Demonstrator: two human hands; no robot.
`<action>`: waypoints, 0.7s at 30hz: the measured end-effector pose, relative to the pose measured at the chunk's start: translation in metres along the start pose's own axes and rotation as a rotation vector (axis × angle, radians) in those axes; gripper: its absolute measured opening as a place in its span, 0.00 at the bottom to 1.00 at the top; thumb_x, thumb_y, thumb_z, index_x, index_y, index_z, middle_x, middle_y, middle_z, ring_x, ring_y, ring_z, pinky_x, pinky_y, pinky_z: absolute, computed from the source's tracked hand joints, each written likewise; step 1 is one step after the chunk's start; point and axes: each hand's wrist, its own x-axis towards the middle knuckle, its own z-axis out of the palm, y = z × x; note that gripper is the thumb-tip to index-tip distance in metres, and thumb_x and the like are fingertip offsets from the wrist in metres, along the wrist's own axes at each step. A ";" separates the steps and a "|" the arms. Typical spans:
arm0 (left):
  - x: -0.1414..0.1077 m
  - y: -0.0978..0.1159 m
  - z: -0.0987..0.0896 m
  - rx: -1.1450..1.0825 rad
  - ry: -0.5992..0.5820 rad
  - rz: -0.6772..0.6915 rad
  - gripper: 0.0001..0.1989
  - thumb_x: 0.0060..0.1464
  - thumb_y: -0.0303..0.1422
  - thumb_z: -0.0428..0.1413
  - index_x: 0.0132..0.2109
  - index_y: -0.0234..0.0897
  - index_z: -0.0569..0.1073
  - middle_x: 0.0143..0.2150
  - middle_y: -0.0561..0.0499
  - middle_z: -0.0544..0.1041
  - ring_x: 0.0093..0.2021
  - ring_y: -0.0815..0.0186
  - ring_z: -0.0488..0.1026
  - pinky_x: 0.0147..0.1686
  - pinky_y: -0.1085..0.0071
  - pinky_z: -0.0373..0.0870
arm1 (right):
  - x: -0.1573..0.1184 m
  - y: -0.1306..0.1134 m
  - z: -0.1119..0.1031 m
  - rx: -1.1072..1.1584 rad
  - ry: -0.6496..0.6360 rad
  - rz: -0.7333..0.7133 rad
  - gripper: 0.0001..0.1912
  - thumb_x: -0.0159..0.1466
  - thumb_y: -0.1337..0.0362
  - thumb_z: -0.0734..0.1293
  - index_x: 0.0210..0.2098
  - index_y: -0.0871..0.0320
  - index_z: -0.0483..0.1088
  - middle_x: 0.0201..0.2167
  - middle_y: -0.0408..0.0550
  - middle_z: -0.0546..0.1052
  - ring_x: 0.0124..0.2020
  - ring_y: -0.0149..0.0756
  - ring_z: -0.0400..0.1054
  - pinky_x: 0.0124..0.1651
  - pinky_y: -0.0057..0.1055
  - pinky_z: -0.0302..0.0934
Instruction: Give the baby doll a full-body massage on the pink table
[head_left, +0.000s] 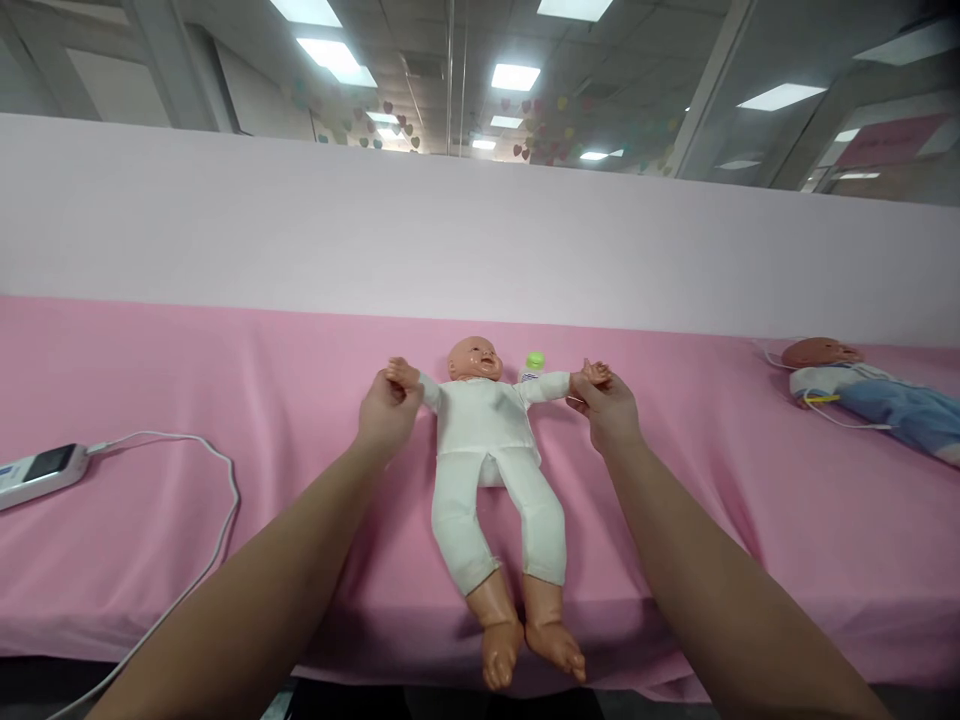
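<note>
A baby doll (487, 420) with a soft white cloth body lies on its back on the pink sheet (300, 420), its feet toward me. Its head is turned a little to the right. My left hand (388, 412) is closed round the doll's arm at the wrist, on the left side of the view. On the other side, my right hand (609, 408) grips the doll's other wrist. Both doll arms are stretched out sideways. Behind the arm on the right stands a small bottle (534, 366) with a green cap, partly hidden.
At the far left lies a white handheld device (45, 472) with a dark screen; its white cable (234, 490) runs over the sheet's front edge. A second doll (877, 395) in blue clothing lies at the right. A white low wall (480, 240) and glass stand behind.
</note>
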 end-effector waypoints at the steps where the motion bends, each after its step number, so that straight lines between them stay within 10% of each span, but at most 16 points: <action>1: -0.007 0.005 0.002 0.097 -0.059 0.094 0.14 0.53 0.33 0.65 0.48 0.43 0.75 0.45 0.49 0.81 0.49 0.54 0.78 0.56 0.58 0.73 | -0.007 -0.002 0.005 -0.023 -0.065 -0.046 0.22 0.54 0.53 0.80 0.44 0.55 0.76 0.47 0.49 0.80 0.47 0.43 0.77 0.49 0.41 0.77; 12: -0.028 0.011 0.013 0.590 -0.493 0.564 0.23 0.54 0.22 0.53 0.55 0.42 0.78 0.60 0.46 0.77 0.64 0.52 0.70 0.65 0.56 0.66 | -0.050 -0.013 0.030 -0.674 -0.663 -0.369 0.16 0.60 0.63 0.76 0.48 0.45 0.83 0.68 0.47 0.69 0.69 0.54 0.63 0.73 0.54 0.56; 21: -0.025 0.002 0.013 0.520 -0.424 0.496 0.24 0.56 0.26 0.56 0.60 0.44 0.76 0.66 0.48 0.73 0.69 0.55 0.67 0.70 0.57 0.60 | -0.047 -0.004 0.031 -0.638 -0.620 -0.389 0.24 0.58 0.67 0.73 0.55 0.48 0.80 0.66 0.48 0.72 0.69 0.49 0.63 0.74 0.52 0.54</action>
